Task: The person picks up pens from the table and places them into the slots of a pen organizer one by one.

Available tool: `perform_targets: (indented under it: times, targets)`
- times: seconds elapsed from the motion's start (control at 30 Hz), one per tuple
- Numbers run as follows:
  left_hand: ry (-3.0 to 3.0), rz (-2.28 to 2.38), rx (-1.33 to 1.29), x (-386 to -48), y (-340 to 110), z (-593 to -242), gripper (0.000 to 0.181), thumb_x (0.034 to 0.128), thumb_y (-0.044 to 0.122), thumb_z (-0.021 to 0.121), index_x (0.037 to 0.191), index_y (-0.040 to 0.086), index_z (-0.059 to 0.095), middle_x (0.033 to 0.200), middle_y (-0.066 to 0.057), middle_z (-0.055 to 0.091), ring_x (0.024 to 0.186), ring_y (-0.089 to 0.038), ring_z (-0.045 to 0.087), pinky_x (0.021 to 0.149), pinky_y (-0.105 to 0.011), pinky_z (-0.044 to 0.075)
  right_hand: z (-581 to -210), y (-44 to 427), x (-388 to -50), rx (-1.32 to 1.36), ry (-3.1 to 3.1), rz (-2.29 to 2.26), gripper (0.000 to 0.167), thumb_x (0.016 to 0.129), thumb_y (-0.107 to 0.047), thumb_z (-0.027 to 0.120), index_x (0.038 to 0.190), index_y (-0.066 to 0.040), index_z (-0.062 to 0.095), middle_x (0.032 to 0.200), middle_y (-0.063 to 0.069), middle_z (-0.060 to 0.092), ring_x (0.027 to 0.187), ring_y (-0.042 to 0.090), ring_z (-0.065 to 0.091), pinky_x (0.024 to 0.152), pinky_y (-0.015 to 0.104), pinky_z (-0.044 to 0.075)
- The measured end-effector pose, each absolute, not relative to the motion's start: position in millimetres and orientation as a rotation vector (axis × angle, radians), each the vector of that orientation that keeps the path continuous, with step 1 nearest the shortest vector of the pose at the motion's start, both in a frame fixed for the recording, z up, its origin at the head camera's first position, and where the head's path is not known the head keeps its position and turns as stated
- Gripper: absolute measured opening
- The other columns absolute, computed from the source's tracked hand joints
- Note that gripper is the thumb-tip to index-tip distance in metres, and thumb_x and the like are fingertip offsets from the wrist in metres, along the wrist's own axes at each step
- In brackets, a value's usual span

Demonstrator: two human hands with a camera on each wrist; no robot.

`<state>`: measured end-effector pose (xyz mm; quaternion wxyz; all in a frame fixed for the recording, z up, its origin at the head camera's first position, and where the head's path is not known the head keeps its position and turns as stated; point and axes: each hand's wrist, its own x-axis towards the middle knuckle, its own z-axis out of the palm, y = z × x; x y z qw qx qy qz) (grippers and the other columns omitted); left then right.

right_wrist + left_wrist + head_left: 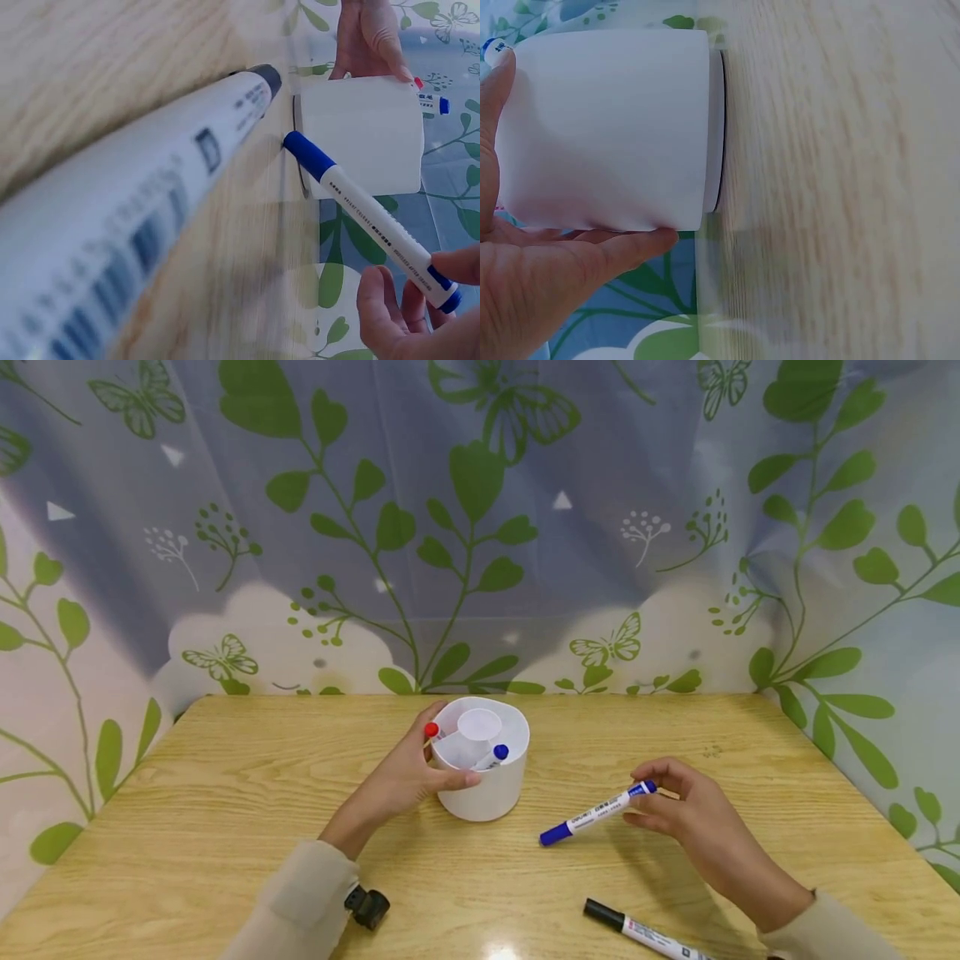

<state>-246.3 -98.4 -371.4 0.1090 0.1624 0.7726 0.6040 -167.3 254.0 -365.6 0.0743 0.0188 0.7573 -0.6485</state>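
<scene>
A white round pen holder (pixel 481 795) with inner compartments stands on the wooden table. My left hand (pixel 401 774) grips its left side, with the thumb across the front near the rim. Inside lean a marker with a red end (pixel 431 730) and another with a blue end (pixel 500 752). To the right, my right hand (pixel 686 810) pinches a blue-capped whiteboard marker (pixel 600 812) by its rear end. That marker slants down to the left, its cap toward the holder and apart from it. In the right wrist view the thumb and fingers hold the marker (pixel 382 232).
A black-capped marker (pixel 652 937) lies on the table (pixel 225 793) near the front edge, close below my right hand. Behind the table hangs a curtain (pixel 480 568) with leaves and butterflies. A black strap device (pixel 367 907) sits on my left wrist.
</scene>
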Motion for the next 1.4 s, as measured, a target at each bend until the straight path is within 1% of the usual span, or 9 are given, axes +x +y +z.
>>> perform_targets:
  times: [0.2, 0.33, 0.53, 0.67, 0.87, 1.03, 1.17, 1.4]
  targets:
    - [2.251, 1.780, 0.494, -247, -101, -370, 0.108, 0.0831, 0.015, 0.091, 0.166, 0.021, 0.021, 0.162, -0.006, 0.040, 0.154, -0.035, 0.037, 0.125, -0.058, 0.031, -361, 254, -171, 0.046, 2.225, -2.091, 0.019, 0.102, -0.001, 0.061, 0.121, -0.003, 0.058, 0.113, 0.003, 0.056, 0.102, 0.011, 0.070, 0.095, 0.038, 0.062]
    - [2.241, 1.754, 0.534, -247, -104, -370, 0.104, 0.0852, 0.016, 0.089, 0.165, 0.025, 0.024, 0.162, -0.005, 0.039, 0.154, -0.036, 0.038, 0.122, -0.058, 0.037, -359, 255, -172, 0.039, 2.192, -2.135, 0.016, 0.103, -0.002, 0.061, 0.118, -0.006, 0.060, 0.110, 0.001, 0.058, 0.102, 0.012, 0.070, 0.095, 0.040, 0.062]
    - [2.262, 1.711, 0.527, -248, -107, -369, 0.103, 0.0868, 0.020, 0.088, 0.166, 0.028, 0.023, 0.163, -0.005, 0.038, 0.154, -0.038, 0.038, 0.119, -0.057, 0.042, -354, 255, -174, -0.010, 2.164, -2.169, 0.015, 0.104, -0.003, 0.061, 0.115, -0.013, 0.063, 0.107, -0.003, 0.061, 0.100, 0.012, 0.069, 0.093, 0.038, 0.063]
    - [2.253, 1.710, 0.530, -248, -109, -368, 0.100, 0.0866, 0.021, 0.088, 0.164, 0.031, 0.026, 0.163, -0.003, 0.038, 0.155, -0.037, 0.038, 0.119, -0.057, 0.041, -350, 254, -176, -0.055, 2.180, -2.161, 0.014, 0.106, -0.007, 0.059, 0.115, -0.017, 0.063, 0.106, -0.004, 0.062, 0.101, 0.011, 0.068, 0.092, 0.039, 0.063]
    - [2.220, 1.724, 0.544, -248, -113, -368, 0.098, 0.0876, 0.021, 0.088, 0.164, 0.029, 0.027, 0.164, -0.003, 0.037, 0.155, -0.037, 0.037, 0.119, -0.056, 0.042, -343, 251, -177, -0.100, 2.178, -2.180, 0.013, 0.108, -0.012, 0.059, 0.119, -0.017, 0.061, 0.105, -0.004, 0.061, 0.102, 0.013, 0.067, 0.091, 0.039, 0.063]
    - [2.202, 1.718, 0.531, -249, -117, -367, 0.097, 0.0874, 0.020, 0.088, 0.164, 0.027, 0.029, 0.165, -0.003, 0.036, 0.156, -0.037, 0.036, 0.119, -0.054, 0.042, -336, 248, -179, -0.104, 2.196, -2.183, 0.016, 0.109, -0.013, 0.058, 0.124, -0.017, 0.058, 0.108, -0.003, 0.059, 0.104, 0.014, 0.068, 0.092, 0.039, 0.063]
    - [2.216, 1.693, 0.536, -249, -120, -366, 0.095, 0.0884, 0.019, 0.087, 0.164, 0.024, 0.029, 0.166, -0.005, 0.034, 0.156, -0.038, 0.035, 0.120, -0.053, 0.041, -329, 245, -181, -0.088, 2.186, -2.215, 0.020, 0.108, -0.014, 0.059, 0.127, -0.016, 0.056, 0.109, -0.004, 0.060, 0.103, 0.013, 0.069, 0.092, 0.039, 0.063]
    - [2.219, 1.678, 0.538, -250, -123, -364, 0.091, 0.0897, 0.020, 0.086, 0.163, 0.023, 0.032, 0.167, -0.004, 0.035, 0.154, -0.039, 0.038, 0.117, -0.051, 0.045, -319, 241, -184, -0.116, 2.160, -2.278, 0.023, 0.107, -0.017, 0.062, 0.129, -0.016, 0.056, 0.107, -0.002, 0.061, 0.101, 0.015, 0.070, 0.090, 0.039, 0.064]
